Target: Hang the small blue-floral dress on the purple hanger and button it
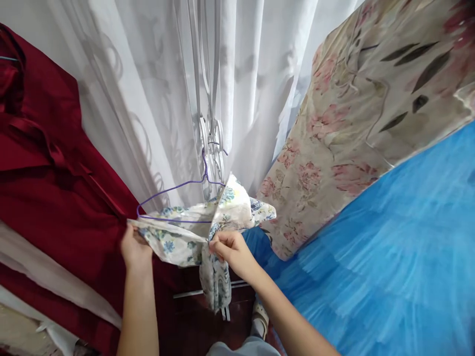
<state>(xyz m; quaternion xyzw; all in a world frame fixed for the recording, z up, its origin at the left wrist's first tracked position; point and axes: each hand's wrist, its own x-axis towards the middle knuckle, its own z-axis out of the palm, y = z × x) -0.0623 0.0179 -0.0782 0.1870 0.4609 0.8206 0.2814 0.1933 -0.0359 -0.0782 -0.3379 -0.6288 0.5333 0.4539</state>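
A white cloth with a blue flower print (pixel 193 230) hangs over a purple wire hanger (pixel 174 198) whose hook is caught on white window bars behind a sheer curtain. My left hand (pixel 134 247) pinches the cloth's left end beside the hanger's corner. My right hand (pixel 230 249) grips the bunched middle of the cloth, and a loose tail of it droops below that hand.
Dark red curtain (pixel 48 163) fills the left side. White sheer curtain (pixel 156 89) hangs at centre. A floral mattress (pixel 363 113) leans at the right above a blue sheet (pixel 389 257). A sandalled foot (pixel 261 316) shows below on dark floor.
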